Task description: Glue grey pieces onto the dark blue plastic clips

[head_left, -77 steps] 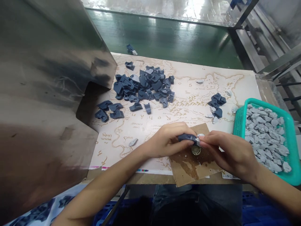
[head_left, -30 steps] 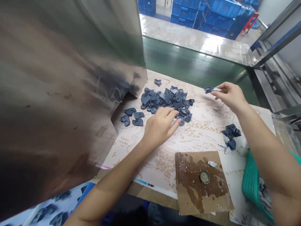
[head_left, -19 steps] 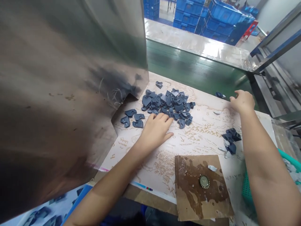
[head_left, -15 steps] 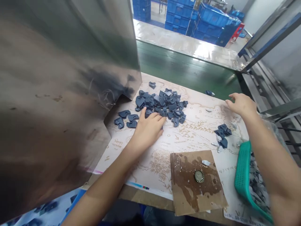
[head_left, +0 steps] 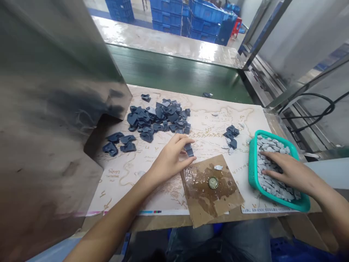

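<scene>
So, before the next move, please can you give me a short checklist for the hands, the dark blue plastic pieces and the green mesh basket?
1. Left hand on dark blue plastic piece: cannot tell, the piece is at the fingertips but the grip is unclear.
2. Right hand in green mesh basket: ok, fingers rest on the grey pieces.
3. Round metal bottle cap: ok, it lies on the stained brown cardboard.
4. Stray dark blue piece: not ok, it lies apart from the main dark blue pile, at the printed sheet's far edge.
</scene>
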### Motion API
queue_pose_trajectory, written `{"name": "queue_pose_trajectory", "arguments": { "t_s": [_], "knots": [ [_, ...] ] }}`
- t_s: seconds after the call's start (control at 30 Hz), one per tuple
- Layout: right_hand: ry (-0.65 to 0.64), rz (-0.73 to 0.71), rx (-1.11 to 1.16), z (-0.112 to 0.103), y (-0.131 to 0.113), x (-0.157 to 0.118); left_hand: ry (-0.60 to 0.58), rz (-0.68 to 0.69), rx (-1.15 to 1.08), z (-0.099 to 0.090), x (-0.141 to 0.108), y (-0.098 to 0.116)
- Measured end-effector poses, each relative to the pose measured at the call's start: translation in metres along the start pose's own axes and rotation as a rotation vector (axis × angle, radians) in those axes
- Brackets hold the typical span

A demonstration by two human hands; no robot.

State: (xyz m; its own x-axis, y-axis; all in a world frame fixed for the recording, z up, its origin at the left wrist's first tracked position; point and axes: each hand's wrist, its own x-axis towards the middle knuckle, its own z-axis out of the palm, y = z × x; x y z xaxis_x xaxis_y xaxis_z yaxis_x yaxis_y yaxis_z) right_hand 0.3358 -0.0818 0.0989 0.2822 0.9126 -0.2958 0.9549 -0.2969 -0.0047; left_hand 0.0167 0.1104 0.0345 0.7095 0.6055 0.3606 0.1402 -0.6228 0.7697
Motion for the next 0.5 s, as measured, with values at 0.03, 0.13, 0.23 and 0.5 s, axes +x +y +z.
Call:
{"name": "queue_pose_trajectory", "arguments": {
  "t_s": [0.03, 0.13, 0.23, 0.5],
  "knots": [
    [0.028, -0.003, 0.013, 0.004, -0.001, -0.004, -0.008, -0.006, -0.035, 0.003, -0.001, 0.001],
    [0.113, -0.039, 0.029, 0.007, -0.006, -0.01, -0.02, -0.068, -0.143, 0.007, -0.003, 0.006],
    [0.192, -0.077, 0.053, 0.01, -0.003, -0.013, -0.031, -0.186, -0.311, 0.008, -0.003, 0.011],
    [0.313, -0.101, 0.234, 0.018, -0.005, -0.011, -0.154, -0.472, -0.788, 0.009, 0.001, 0.014]
  ]
}}
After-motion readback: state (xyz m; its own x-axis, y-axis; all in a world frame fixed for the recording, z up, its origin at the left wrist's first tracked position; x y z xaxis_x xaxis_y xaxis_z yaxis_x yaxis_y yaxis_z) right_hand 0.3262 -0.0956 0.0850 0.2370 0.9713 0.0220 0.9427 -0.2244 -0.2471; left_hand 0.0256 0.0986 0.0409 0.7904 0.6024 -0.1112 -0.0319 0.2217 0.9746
